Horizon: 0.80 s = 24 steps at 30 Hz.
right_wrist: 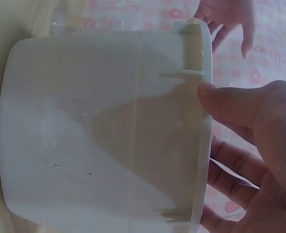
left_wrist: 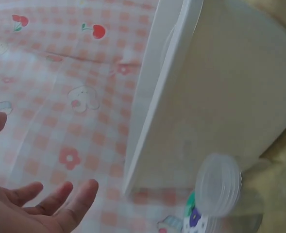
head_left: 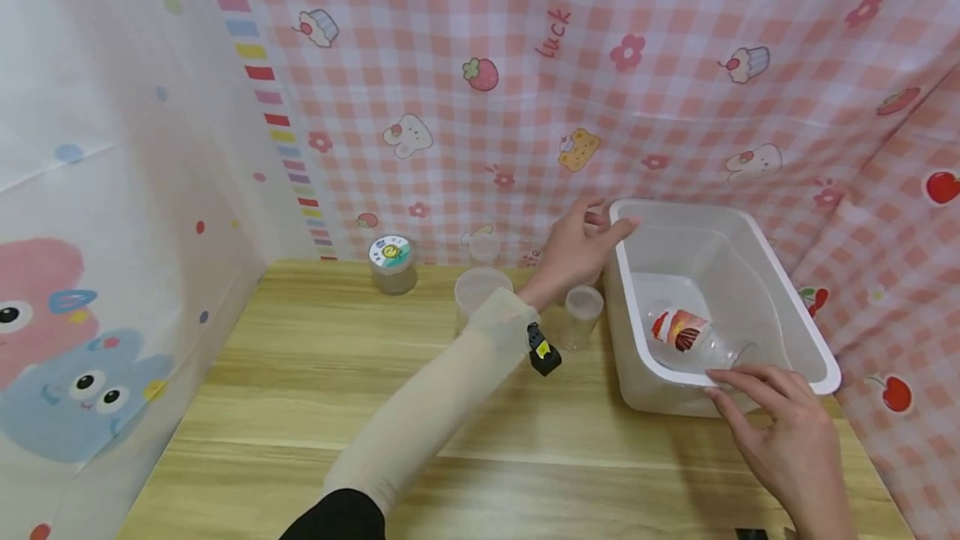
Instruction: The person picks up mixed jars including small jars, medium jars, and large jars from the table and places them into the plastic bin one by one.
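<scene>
A white plastic bin (head_left: 627, 357) stands at the right of the table. My right hand (head_left: 791, 427) holds its near rim; the right wrist view shows the thumb (right_wrist: 230, 104) on the outer side and the fingers over the inner side. By the far left corner of the bin is my left hand (head_left: 573, 250), fingers loosely spread and holding nothing. In the left wrist view, the left hand's fingers (left_wrist: 82, 204) are apart from the bin. Inside the bin, a clear container with a red and orange label (head_left: 684, 330) lies on its side.
Left of the bin stands a small clear jar (head_left: 583, 305). A wider clear jar (head_left: 480, 280) is partly behind the left sleeve, with another clear jar (head_left: 484, 247) behind it. Farther left is a jar with a printed lid (head_left: 393, 267). A checked cloth (head_left: 480, 132) hangs along the back.
</scene>
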Motion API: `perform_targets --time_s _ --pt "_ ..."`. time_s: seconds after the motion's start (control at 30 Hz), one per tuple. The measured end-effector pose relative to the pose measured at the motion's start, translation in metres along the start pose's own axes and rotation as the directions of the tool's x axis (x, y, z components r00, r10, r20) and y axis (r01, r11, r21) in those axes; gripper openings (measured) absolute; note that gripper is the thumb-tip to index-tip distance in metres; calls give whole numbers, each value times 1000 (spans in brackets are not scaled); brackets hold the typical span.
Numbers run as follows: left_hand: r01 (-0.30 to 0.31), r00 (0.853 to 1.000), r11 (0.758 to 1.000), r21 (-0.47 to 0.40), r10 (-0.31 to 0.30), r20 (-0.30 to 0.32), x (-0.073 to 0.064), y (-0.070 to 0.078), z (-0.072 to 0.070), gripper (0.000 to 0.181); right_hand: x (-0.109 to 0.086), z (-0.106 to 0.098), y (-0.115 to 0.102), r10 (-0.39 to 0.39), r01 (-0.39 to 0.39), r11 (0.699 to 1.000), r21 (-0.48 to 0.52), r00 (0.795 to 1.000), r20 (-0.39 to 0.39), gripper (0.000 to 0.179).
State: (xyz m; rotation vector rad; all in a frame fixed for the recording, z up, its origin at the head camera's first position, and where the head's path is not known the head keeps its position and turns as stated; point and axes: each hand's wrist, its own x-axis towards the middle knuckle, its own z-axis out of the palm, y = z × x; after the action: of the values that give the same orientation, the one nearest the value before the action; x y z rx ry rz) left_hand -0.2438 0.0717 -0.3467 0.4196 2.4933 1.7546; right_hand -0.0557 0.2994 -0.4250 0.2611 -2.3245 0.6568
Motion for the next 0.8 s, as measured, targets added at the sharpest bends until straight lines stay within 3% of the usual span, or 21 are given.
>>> perform_targets --time_s 0.13,0.33,0.53,0.67,0.73,0.8 --pt "-61 998 998 -2 61 -6 -3 -3 -13 72 0 0 1 13 -13 1000 -2 1000 3 36" --pt "-98 995 993 69 99 -10 -5 -11 -33 80 -2 0 2 10 -10 1000 10 1000 0 38" --pt "-164 986 983 77 165 -4 -9 -21 -50 84 -1 0 1 -3 3 1000 16 1000 0 39" --pt "-168 985 980 110 171 -16 -11 -27 -59 87 -1 -1 1 -13 13 1000 24 1000 12 37" --pt "-172 984 976 135 177 -28 -12 -30 -64 89 -2 -1 2 -13 12 1000 28 1000 25 25" --pt "-181 981 971 158 190 -42 -13 -34 -69 89 -2 0 3 -39 38 999 37 999 9 33"
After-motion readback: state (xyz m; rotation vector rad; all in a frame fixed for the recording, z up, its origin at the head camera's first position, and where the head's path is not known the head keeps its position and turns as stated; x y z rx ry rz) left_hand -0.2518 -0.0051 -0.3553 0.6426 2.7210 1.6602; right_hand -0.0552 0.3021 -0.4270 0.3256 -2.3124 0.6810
